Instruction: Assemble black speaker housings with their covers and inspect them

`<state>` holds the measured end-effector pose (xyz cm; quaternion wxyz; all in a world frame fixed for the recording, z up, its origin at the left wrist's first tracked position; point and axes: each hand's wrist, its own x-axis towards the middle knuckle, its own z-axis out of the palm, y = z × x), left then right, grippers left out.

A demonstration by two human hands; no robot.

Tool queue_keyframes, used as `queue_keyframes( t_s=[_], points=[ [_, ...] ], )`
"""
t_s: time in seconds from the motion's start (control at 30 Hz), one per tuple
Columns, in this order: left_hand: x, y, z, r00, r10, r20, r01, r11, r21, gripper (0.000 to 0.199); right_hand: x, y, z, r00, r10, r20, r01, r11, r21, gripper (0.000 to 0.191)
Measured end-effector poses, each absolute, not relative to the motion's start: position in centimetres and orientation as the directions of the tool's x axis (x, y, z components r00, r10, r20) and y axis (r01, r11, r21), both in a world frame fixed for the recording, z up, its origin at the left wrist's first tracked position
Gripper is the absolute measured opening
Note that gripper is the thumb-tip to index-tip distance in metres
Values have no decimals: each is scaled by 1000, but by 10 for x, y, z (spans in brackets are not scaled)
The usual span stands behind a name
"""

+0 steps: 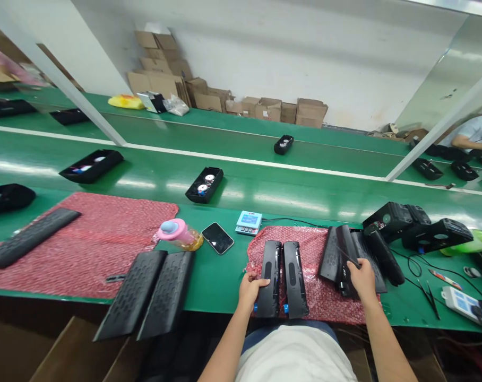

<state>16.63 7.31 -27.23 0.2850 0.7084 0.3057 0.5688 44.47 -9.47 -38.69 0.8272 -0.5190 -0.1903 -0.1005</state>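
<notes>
Two long black housings lie side by side on the red bubble wrap (312, 265) in front of me. My left hand (251, 289) grips the lower left edge of the left housing (269, 276), its thumb on top. Beside it the right housing (294, 278) lies untouched, with a blue part showing near its lower end. My right hand (361, 278) is closed round a thin dark tool (346, 258), over a cluster of black perforated covers (332, 254) at the wrap's right side. The tool's exact kind cannot be made out.
A blue-white device (249, 222), phone (217, 238) and pink-lidded bottle (177, 233) stand left of the wrap. Two black covers (165, 294) overhang the front edge. Tweezers (429, 298), cables and a power strip (466, 304) lie right. Housings (205, 184) sit on the green conveyor behind.
</notes>
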Motion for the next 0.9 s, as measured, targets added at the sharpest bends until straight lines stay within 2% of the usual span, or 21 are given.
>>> queue_keyframes(
  t_s=[0.1,0.17,0.27,0.4,0.53,0.7,0.8,0.9],
  points=[
    [165,73,-273,180,739,650,164,-674,720,28,448,-99,-394,916,-20,401,389,295,-873,37],
    [163,73,-275,211,712,670,236,-702,672,21,444,-98,-396,914,-19,405,398,228,-889,35],
    [159,70,-278,306,616,726,363,-781,509,21,432,-94,-395,906,-10,424,418,194,-888,30],
    [154,59,-278,382,474,794,509,-825,247,29,416,-91,-389,879,12,476,456,271,-848,25],
    [151,44,-285,368,400,839,645,-760,79,31,409,-93,-384,864,18,504,462,374,-805,31],
    [161,23,-300,361,356,862,780,-622,-70,22,412,-102,-393,867,-3,498,448,443,-777,39],
    [181,7,-308,382,344,858,816,-561,-138,31,418,-107,-408,883,16,469,409,465,-785,42],
    [207,-5,-315,446,370,815,798,-576,-176,41,427,-112,-426,899,55,434,356,486,-798,44]
  ],
)
